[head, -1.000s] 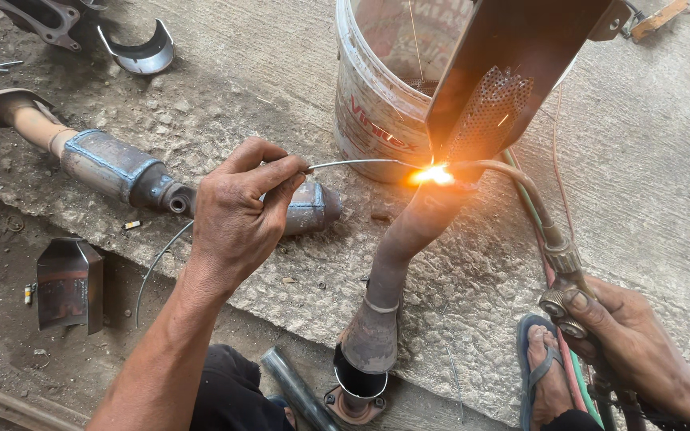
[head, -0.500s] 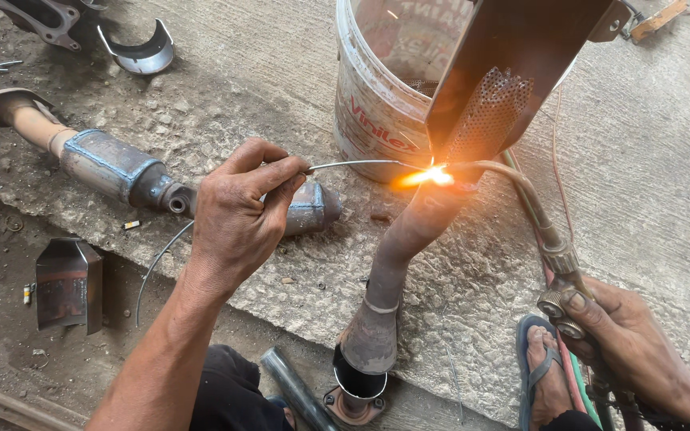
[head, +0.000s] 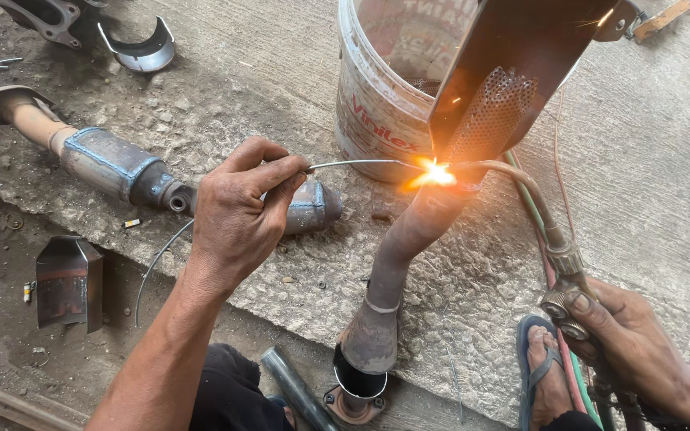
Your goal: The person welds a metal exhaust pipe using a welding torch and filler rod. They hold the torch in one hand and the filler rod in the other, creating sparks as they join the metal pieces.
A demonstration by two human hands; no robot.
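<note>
My left hand [head: 237,219] pinches a thin metal filler rod [head: 361,164] whose tip reaches a bright orange flame [head: 434,173]. The flame sits at the joint between a curved rusty exhaust pipe [head: 397,255] and a dark muffler body with a perforated tube [head: 493,112]. At the lower right, my right hand [head: 640,351] grips the brass valve end of a gas torch [head: 549,231], its curved nozzle leading up to the flame. Hoses run back from the torch past my sandalled foot [head: 545,375].
A white plastic bucket [head: 381,112] stands behind the joint. Another exhaust section [head: 113,164] lies on the concrete slab behind my left hand. A bent metal plate [head: 69,279] rests on the dirt at the left, a curved bracket [head: 137,52] at the top left.
</note>
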